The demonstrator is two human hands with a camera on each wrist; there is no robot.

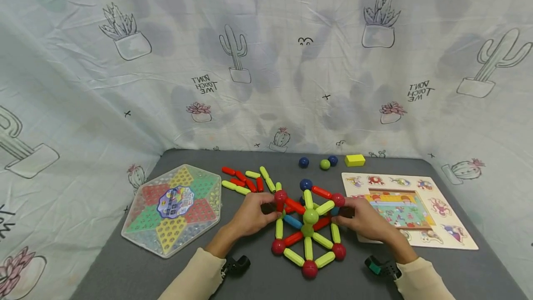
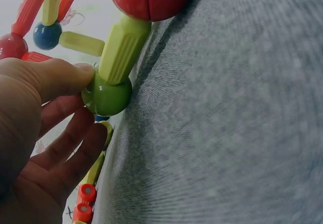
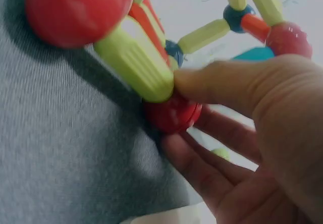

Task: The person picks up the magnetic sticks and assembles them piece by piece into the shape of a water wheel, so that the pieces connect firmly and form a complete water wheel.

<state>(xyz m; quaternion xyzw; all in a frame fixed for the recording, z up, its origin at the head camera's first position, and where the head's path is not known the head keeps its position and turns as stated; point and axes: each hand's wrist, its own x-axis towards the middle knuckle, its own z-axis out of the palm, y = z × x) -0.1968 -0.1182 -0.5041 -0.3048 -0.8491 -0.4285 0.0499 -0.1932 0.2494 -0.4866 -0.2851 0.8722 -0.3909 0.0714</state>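
Between the hands, a frame of magnetic rods and balls stands on the grey table, with a light green ball (image 1: 310, 216) high at its middle. My left hand (image 1: 251, 214) is at the frame's left side. In the left wrist view, its thumb and fingers pinch a green ball (image 2: 108, 95) low on the frame, joined to a yellow-green rod (image 2: 123, 50). On the other side is my right hand (image 1: 366, 219). The right wrist view shows it gripping a red ball (image 3: 171, 115) at the end of another yellow-green rod (image 3: 133, 65). Part of each held ball is hidden by fingers.
Loose red and yellow-green rods (image 1: 250, 185) lie behind the left hand. Farther back are two blue balls (image 1: 304, 162), a green ball (image 1: 325, 164) and a yellow block (image 1: 355, 160). A hexagonal game board (image 1: 200, 209) lies left, a picture puzzle board (image 1: 454, 240) right.
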